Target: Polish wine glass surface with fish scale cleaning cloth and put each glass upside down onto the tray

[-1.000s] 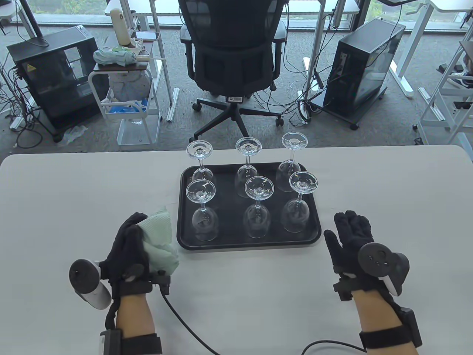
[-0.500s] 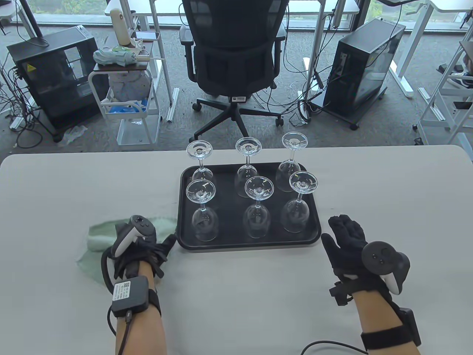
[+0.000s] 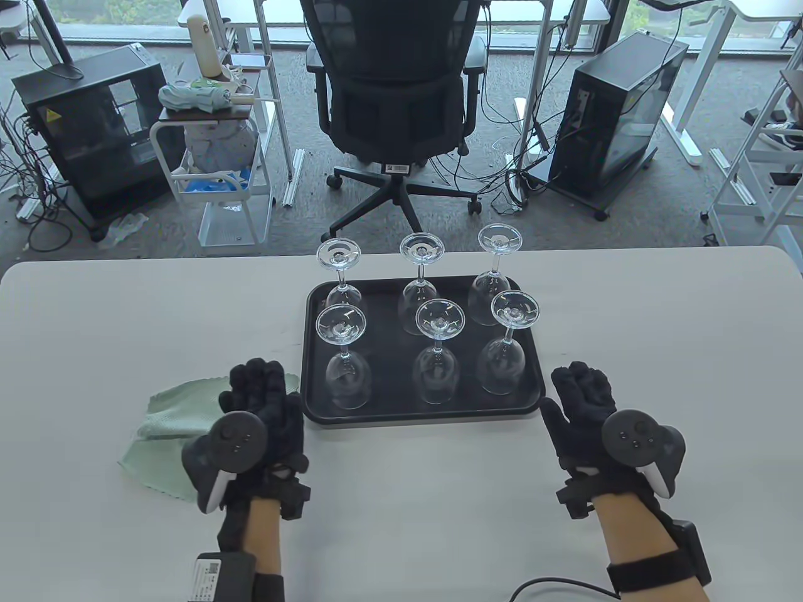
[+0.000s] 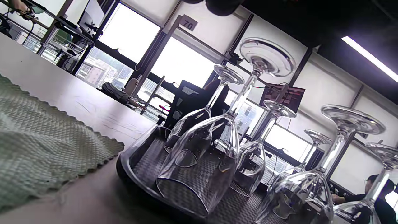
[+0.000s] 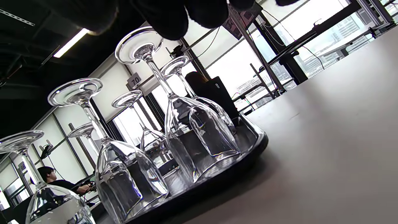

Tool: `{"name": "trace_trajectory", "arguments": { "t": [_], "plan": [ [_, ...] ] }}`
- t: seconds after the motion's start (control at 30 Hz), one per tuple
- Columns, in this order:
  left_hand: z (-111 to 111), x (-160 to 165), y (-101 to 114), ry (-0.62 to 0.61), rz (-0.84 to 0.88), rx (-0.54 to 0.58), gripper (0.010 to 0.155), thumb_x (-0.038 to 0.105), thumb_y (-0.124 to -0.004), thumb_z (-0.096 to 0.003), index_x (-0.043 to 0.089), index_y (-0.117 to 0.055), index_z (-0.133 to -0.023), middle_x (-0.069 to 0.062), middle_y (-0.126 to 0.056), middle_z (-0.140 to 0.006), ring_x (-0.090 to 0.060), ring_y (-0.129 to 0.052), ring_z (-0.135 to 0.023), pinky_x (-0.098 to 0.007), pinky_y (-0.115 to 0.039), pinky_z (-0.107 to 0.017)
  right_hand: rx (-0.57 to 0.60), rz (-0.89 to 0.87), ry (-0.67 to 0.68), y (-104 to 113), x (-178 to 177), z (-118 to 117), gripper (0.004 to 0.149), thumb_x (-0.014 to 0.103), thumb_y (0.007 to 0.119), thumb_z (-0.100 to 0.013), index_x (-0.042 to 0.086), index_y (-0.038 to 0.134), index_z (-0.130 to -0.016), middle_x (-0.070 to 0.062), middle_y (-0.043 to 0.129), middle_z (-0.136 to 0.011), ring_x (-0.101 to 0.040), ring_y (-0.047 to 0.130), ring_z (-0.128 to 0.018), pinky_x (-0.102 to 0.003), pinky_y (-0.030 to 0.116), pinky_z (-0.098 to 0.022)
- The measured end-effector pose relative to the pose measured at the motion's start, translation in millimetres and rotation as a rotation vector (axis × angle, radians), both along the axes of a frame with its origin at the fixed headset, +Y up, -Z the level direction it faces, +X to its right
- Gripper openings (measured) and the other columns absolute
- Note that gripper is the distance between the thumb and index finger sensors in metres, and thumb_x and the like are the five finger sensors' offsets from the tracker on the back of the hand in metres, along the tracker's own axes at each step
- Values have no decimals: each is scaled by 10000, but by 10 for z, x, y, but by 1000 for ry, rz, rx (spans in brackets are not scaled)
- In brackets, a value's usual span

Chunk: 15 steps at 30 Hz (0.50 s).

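Several wine glasses stand upside down in two rows on the black tray (image 3: pixel 307 351); the front left glass (image 3: pixel 347 370) and front right glass (image 3: pixel 503 357) are nearest the hands. The pale green cloth (image 3: pixel 169 417) lies flat on the table, left of the tray, and shows close up in the left wrist view as the cloth (image 4: pixel 37 140). My left hand (image 3: pixel 263 401) rests palm down over the cloth's right edge, fingers spread and holding nothing. My right hand (image 3: pixel 580 392) rests open beside the tray's front right corner, empty. Its fingertips (image 5: pixel 174 15) hang above the glasses.
The white table (image 3: pixel 439 514) ends just behind the tray. Beyond it stand an office chair (image 3: pixel 395 106), a cart (image 3: pixel 213 144) and two computer towers. A cable (image 3: pixel 552 586) trails near my right forearm. A person (image 4: pixel 377 189) sits in the background.
My left hand laid the bunched cloth down on the table left of the tray, let it go and turned palm down with fingers spread. My right hand barely shifted.
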<state>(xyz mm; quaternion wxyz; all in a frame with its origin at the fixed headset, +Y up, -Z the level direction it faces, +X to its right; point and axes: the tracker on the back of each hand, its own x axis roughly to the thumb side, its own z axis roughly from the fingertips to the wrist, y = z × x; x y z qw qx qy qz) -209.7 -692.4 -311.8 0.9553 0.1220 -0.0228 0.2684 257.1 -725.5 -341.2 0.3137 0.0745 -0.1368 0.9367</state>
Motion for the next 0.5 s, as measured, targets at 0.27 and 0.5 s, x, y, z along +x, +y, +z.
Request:
{"name": "trace_trajectory", "arguments": {
  "t": [0.27, 0.5],
  "plan": [
    [11, 462, -161, -98, -209, 12, 645, 557, -543, -554, 211, -484, -1095, -17, -377, -1197, -265, -243, -1124, -503, -221, -780, 81, 120, 83, -61, -126, 67, 605, 484, 626, -560, 205, 488, -1079, -94, 368, -1162, -334, 184, -1025, -542, 252, -711],
    [-57, 621, -299, -123, -272, -61, 646, 561, -537, -552, 211, -485, -1092, -13, -377, -1196, -260, -241, -1123, -499, -223, -783, 43, 109, 114, -115, -173, 50, 604, 482, 630, -559, 203, 489, -1076, -95, 378, -1161, -324, 183, -1024, -533, 245, -709]
  ]
}}
